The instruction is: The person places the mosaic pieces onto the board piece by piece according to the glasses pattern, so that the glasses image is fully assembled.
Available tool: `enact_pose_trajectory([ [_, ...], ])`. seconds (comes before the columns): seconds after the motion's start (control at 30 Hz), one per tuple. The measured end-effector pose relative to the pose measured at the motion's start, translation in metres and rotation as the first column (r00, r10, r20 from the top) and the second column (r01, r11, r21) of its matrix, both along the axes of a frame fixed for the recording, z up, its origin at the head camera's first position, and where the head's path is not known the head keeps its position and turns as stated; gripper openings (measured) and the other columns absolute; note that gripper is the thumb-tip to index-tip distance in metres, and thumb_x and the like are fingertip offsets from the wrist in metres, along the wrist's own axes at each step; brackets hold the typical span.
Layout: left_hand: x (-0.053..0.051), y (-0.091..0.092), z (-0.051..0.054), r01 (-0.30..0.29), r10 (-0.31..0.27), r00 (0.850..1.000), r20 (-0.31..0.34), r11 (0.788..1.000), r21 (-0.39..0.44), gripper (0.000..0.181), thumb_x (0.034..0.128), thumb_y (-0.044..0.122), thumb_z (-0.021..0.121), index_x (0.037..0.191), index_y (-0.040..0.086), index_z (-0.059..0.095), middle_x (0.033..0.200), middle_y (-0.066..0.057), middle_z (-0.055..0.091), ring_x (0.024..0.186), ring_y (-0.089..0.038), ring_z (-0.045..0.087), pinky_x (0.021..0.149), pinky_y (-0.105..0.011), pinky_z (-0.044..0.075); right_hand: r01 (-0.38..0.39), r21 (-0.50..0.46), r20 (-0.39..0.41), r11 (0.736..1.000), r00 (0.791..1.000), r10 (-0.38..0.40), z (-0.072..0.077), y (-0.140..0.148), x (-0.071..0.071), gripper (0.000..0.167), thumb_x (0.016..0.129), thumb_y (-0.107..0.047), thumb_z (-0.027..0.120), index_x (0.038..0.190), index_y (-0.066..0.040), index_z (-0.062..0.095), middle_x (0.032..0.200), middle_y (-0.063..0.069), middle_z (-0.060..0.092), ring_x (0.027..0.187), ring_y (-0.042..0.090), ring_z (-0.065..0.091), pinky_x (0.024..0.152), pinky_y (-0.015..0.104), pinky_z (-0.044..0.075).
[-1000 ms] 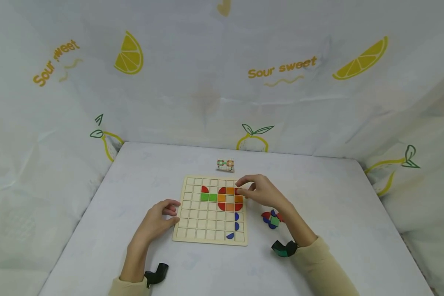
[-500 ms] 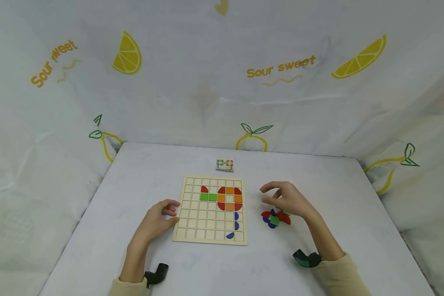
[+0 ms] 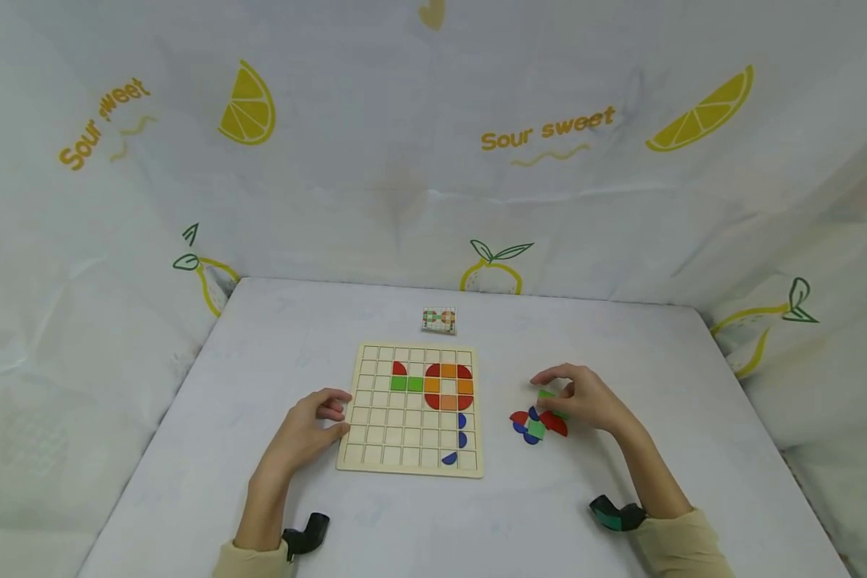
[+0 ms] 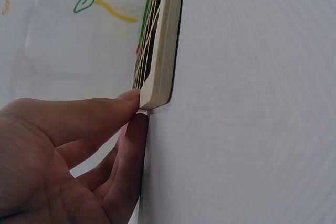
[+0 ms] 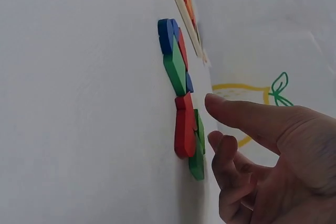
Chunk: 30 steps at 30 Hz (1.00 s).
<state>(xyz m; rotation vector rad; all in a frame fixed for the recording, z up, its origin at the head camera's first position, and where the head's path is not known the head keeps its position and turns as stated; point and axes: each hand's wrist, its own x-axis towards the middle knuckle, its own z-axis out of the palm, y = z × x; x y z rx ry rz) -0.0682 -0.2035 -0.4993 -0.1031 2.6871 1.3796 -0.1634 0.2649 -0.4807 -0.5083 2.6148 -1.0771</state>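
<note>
A pale wooden grid board (image 3: 397, 437) lies on the table with red, orange, green and blue flat pieces on it. At its left edge my left hand (image 3: 305, 429) touches the rim with thumb and fingertips spread along it; the left wrist view shows the thumb (image 4: 100, 116) against the board's edge (image 4: 167, 45). My right hand (image 3: 585, 399) hovers over a loose pile of pieces right of the board, thumb and fingers apart. In the right wrist view the pile holds red pieces (image 5: 184, 129), green pieces (image 5: 176, 69) and blue pieces (image 5: 165, 35), with nothing between my fingers.
A small pattern card (image 3: 439, 319) stands behind the board, printed with a coloured design. Black wrist devices (image 3: 307, 535) sit at both sleeves. A white cloth (image 3: 397, 201) with lemon prints hangs behind the table.
My right hand has drawn back from the board's upper right, where a red piece now shows uncovered, and moved right to the loose pile. The left hand stays at the board's edge.
</note>
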Motion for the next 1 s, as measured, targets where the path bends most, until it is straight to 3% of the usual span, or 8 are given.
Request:
enact_pose_trajectory([
  [0.33,0.0,0.0,0.0,-0.001,0.001,1.0,-0.003,1.0,-0.003,0.041,0.0894,0.0,0.083,0.129,0.004,0.072,0.114,-0.012,0.072,0.104,-0.021,0.073,0.086,-0.032,0.054,0.021,0.023,-0.04,0.999,0.999,-0.021,-0.01,0.008,-0.003,0.029,0.093,-0.016,0.085,0.119,-0.005,0.079,0.114,0.015,0.076,0.097,0.02,0.06,0.07,0.021,0.052],
  [0.6,0.0,0.001,0.002,-0.008,0.008,1.0,-0.001,1.0,-0.002,0.041,0.0891,0.0,0.083,0.129,0.004,0.072,0.114,-0.012,0.072,0.104,-0.021,0.073,0.088,-0.033,0.054,0.036,0.05,0.008,0.998,0.999,-0.036,-0.013,0.016,-0.008,0.031,0.093,-0.017,0.086,0.121,-0.006,0.078,0.117,0.016,0.075,0.075,0.015,0.057,0.063,0.022,0.049],
  [1.0,0.0,0.001,0.002,-0.011,0.011,1.0,0.0,1.0,-0.004,0.041,0.0888,0.0,0.083,0.128,0.004,0.072,0.114,-0.012,0.072,0.104,-0.021,0.073,0.087,-0.034,0.054,0.034,0.079,-0.022,0.996,0.999,-0.033,-0.01,0.011,-0.008,0.031,0.092,-0.022,0.087,0.117,-0.006,0.079,0.111,0.013,0.077,0.076,0.016,0.057,0.062,0.022,0.049],
])
